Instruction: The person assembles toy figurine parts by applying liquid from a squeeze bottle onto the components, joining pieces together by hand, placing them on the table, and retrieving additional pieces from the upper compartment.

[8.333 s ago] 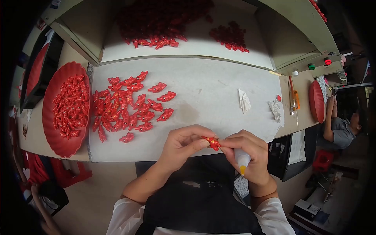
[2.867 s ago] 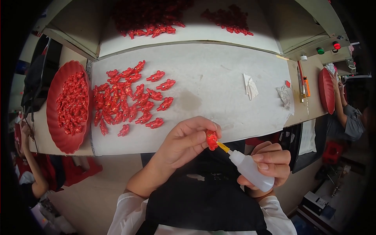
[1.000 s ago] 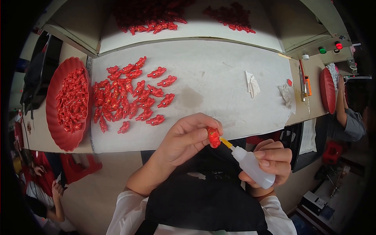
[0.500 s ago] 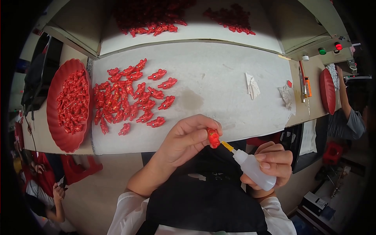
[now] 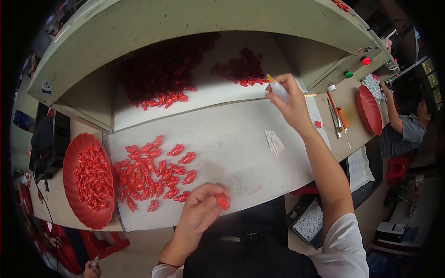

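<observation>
- My left hand (image 5: pixel 200 214) is at the near edge of the table (image 5: pixel 241 139), pinching a small piece (image 5: pixel 223 202).
- Just left of it, a spread of small pieces (image 5: pixel 153 172) lies on the table.
- Further left, a round tray (image 5: pixel 69 204) holds more pieces.
- My right hand (image 5: pixel 291 99) reaches far right, gripping a bottle (image 5: pixel 277 88).
- Behind everything, a recessed shelf (image 5: pixel 204 99) carries two piles (image 5: pixel 162 74).
- A folded tissue (image 5: pixel 274 142) lies below my right hand.

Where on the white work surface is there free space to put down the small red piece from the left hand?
Bare white surface lies between the loose red pieces and the folded paper scrap, beyond the left hand. The left part is crowded up to the red tray. The right hand holds a bottle at the far edge.
</observation>
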{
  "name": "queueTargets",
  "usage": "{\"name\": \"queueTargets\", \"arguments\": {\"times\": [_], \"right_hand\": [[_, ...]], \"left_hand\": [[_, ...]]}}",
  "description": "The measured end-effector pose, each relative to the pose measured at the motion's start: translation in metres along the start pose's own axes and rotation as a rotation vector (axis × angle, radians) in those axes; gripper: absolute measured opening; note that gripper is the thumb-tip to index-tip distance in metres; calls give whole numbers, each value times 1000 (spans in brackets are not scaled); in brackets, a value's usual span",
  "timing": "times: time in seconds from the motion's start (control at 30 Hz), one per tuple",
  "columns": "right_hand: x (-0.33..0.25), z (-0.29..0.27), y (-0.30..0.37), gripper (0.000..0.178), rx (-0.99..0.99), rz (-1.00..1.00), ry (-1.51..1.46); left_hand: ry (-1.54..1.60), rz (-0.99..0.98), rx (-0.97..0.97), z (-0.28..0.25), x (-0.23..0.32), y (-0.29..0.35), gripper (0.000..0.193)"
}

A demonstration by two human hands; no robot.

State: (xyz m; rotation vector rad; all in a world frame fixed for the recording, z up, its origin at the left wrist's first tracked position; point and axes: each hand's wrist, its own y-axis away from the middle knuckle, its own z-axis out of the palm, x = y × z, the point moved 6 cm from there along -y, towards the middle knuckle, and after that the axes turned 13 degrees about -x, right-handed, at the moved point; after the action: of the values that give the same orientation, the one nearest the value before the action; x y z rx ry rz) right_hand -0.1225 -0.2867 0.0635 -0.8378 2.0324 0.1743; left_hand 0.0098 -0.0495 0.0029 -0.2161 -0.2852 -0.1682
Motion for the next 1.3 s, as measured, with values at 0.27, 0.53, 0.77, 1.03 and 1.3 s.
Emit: {"name": "queueTargets", "arguments": {"times": [0.27,0.53,0.77,1.03,1.3], "right_hand": [[98,-33,-121,32,-8,89,653],[205,-75,-130,32,-114,56,705],[7,-17,-34,20,-47,-118,176],[-70,47,107,8,-10,-6,-540],[-68,88,118,10,22,189,-1088]], "left_hand": [[-61,26,67,-11,17,-1,18],[-45,-6,-44,-5,11,-15,22],[-68,31,-49,1,10,5,22],[-17,-63,-18,9,-12,-7,19],[-106,18,-37,15,0,-4,21]]}}
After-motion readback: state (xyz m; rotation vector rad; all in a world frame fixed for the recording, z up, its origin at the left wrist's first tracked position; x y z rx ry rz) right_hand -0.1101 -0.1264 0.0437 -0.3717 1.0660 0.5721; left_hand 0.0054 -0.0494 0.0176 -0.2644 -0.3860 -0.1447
